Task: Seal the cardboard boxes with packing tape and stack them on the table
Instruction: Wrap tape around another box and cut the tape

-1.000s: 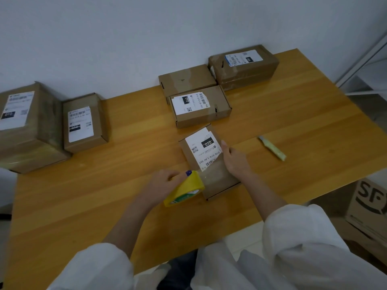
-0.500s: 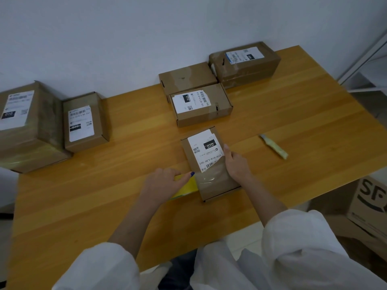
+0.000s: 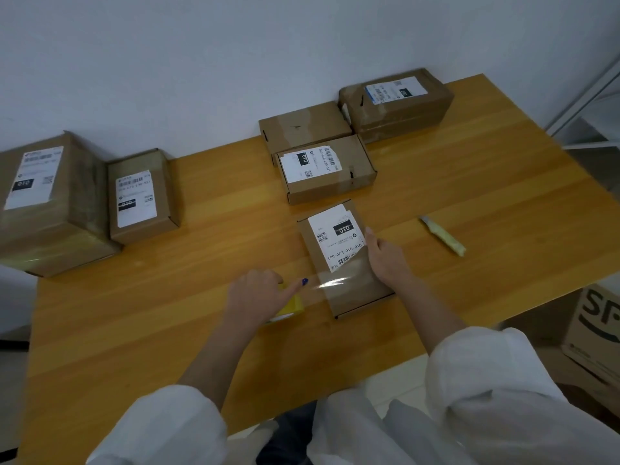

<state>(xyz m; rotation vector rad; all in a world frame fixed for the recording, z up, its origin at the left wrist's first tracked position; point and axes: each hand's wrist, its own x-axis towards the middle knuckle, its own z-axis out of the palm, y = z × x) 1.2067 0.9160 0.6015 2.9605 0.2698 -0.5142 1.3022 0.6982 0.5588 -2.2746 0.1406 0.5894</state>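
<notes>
From the head camera, a small cardboard box (image 3: 357,297) lies near the front middle of the wooden table (image 3: 151,323), turned at a slant, with a white shipping label (image 3: 337,238) on its far half. The left hand (image 3: 256,297) is curled over a yellow roll of packing tape (image 3: 292,305) that sits on the table just left of the box. Its forefinger, with a blue nail (image 3: 304,281), points straight toward the box, while the other fingers bend round the roll. A strip of clear tape (image 3: 332,282) stretches from the roll across the box's near half and catches the light. The right hand (image 3: 385,260) lies along the right side of the box with its fingers held straight and together, touching the box's edge and gripping nothing. Both arms come out of rolled white sleeves (image 3: 486,380). A yellow-handled cutter (image 3: 444,236) lies on the table to the right, apart from the box. Just behind the taped box sits a flat labelled box (image 3: 355,166), touching a plain box (image 3: 303,125) behind it, with a taller labelled box (image 3: 399,112) beside that against the wall. On the left end of the table stand a medium labelled box (image 3: 161,196) and, touching it, a large box (image 3: 67,223). A printed carton (image 3: 597,327) stands on the floor at the right.
</notes>
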